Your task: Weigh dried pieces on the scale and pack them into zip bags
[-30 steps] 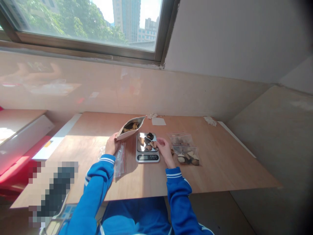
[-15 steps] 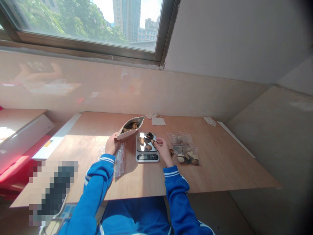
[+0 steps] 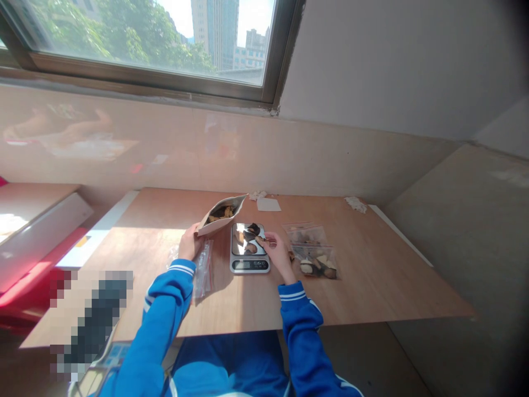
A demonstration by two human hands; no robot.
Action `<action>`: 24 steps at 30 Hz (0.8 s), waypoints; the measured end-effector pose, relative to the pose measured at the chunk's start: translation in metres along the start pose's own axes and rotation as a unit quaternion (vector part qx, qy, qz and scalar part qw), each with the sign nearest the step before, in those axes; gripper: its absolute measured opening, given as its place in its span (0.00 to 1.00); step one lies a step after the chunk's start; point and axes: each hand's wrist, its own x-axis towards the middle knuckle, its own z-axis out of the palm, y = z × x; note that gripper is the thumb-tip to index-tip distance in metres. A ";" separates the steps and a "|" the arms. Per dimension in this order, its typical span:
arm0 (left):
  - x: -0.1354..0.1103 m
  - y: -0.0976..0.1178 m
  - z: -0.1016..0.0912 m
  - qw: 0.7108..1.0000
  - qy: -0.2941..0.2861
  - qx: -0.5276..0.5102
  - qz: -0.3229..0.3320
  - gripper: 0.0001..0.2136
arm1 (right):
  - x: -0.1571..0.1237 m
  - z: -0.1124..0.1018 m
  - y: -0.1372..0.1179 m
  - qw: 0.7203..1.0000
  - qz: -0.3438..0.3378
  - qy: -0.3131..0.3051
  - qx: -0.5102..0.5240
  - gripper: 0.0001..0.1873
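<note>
Right hand [image 3: 278, 251] eases back to 3 o'clock of the scale [image 3: 249, 265], pinching a dried piece [image 3: 264, 240], while left hand [image 3: 189, 246] clamps the tilted open pouch [image 3: 221, 214], which could spill

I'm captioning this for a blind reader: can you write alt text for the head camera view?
At a wooden table, a person's left hand holds an open paper pouch while the right hand reaches the dried pieces piled on a digital scale. Filled clear bags lie right of the scale, below a window.
</note>
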 end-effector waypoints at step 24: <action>0.002 -0.009 0.004 1.000 0.005 0.025 -0.004 0.20 | -0.023 -0.045 0.033 0.996 0.013 0.064 -0.062 0.16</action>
